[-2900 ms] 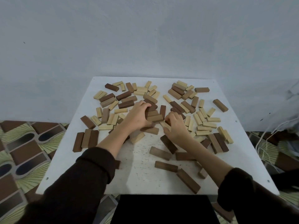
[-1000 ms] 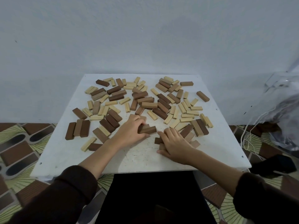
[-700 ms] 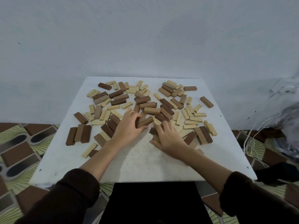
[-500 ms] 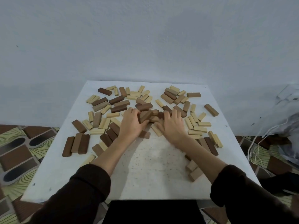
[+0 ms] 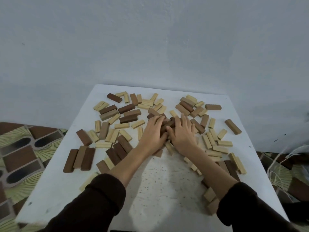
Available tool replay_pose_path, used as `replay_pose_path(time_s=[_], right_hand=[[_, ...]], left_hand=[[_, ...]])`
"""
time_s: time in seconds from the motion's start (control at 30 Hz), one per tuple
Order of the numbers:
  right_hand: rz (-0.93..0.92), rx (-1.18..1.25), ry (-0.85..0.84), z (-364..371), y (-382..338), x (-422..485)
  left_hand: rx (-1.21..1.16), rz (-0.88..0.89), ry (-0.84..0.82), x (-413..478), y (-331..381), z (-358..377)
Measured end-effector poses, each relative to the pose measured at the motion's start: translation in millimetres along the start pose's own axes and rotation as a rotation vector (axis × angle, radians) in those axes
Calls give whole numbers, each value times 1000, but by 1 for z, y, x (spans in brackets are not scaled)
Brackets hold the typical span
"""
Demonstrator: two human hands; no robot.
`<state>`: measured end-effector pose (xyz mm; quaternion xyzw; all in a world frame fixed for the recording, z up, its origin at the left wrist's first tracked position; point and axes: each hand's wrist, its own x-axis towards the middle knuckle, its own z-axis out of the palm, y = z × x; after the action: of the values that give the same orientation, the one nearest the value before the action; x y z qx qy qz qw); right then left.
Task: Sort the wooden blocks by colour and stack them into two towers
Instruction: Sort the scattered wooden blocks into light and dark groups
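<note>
Many dark brown and pale wooden blocks lie scattered flat over a white table [image 5: 167, 198]. My left hand [image 5: 151, 133] and my right hand [image 5: 183, 133] sit side by side at the middle of the spread, with a small cluster of brown blocks [image 5: 168, 124] squeezed between them. The left fingers curl over the cluster's top. The right fingers lie fairly straight and spread across the blocks beside it. Three brown blocks [image 5: 78, 159] lie tight side by side at the left. Pale blocks [image 5: 215, 144] crowd the right half.
A pale wall rises just behind the table. Patterned floor tiles [image 5: 20, 148] show at the left. A thin white cord [image 5: 282, 158] hangs off the right side. A few blocks [image 5: 211, 197] lie close to my right forearm near the table's front right.
Both hands slid away from me, from the near part of the table into the middle of the pile, bringing brown blocks with them. The hands have closed in on each other.
</note>
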<state>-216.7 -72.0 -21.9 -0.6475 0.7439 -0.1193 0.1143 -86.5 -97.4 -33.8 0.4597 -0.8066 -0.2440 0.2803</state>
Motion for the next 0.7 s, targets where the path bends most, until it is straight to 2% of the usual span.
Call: replay_pose_path(time_s=[0.13, 0.23, 0.37, 0.5, 0.6, 0.7], right_hand=[[-169, 74, 61, -11, -33, -12], [-270, 160, 4, -7, -70, -29], [-300, 96, -139, 19, -112, -49], [-334, -19, -196, 46, -133, -62], [-327, -76, -166, 55, -138, -64], [-320, -72, -129, 54, -135, -62]], left_hand=[[28, 22, 74, -16, -17, -40], [123, 10, 168, -41, -46, -72], [291, -288, 232, -81, -82, -105], [381, -546, 184, -116, -93, -119], [363, -648, 148, -131, -94, -118], [321, -627, 197, -137, -92, -115]])
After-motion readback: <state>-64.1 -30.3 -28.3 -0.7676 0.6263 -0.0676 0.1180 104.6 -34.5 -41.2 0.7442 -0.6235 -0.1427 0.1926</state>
